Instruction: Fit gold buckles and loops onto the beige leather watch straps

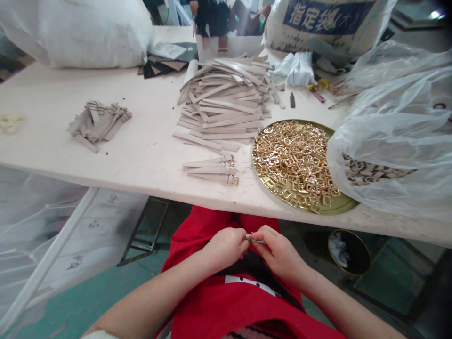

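Below the table edge, over my red-clad lap, my left hand point(226, 246) and my right hand point(277, 249) meet with fingers pinched together on a small pale strap end point(253, 239); most of it is hidden by my fingers. On the table above lie three finished straps with gold buckles point(214, 170). Behind them is a big heap of beige straps point(226, 101). A round gold tray point(339, 203) full of gold buckles point(296, 157) sits to the right.
A smaller bundle of straps point(99, 123) lies at the left. A clear plastic bag point(395, 127) with strap pieces covers the right side. White sacks point(77, 30) stand at the back. A dark bin point(349, 252) sits on the floor under the table.
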{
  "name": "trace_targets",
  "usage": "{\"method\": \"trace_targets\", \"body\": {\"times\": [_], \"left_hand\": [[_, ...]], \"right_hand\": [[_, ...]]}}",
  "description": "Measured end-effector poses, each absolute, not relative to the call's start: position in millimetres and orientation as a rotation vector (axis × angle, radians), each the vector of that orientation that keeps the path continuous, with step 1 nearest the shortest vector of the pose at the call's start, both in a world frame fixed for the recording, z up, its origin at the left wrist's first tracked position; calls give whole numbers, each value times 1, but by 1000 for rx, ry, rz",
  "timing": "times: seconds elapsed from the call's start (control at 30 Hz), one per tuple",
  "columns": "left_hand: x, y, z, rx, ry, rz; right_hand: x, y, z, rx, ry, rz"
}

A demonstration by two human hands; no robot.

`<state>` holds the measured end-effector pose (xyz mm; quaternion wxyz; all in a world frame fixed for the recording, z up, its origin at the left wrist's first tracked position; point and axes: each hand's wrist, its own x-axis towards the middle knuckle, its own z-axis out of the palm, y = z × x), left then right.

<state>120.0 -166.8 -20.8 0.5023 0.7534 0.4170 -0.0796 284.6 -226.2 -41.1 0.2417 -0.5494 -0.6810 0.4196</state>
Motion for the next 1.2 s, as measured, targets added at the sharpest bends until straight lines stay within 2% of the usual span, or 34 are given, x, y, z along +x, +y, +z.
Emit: {"method": "trace_targets", "body": {"times": [0.33,0.77,1.2], "left_hand": [[110,-165,-27,1804,983,-176],[110,-157,-20,1853,1041,-199],[110,-172,-34,1870,1080,-219]], "right_hand": [[289,-221,-45,-1705,-1763,1305],[294,-210,-40,-1588,-1698,1476],[288,-227,-55,-1621,-1816,1336]]}}
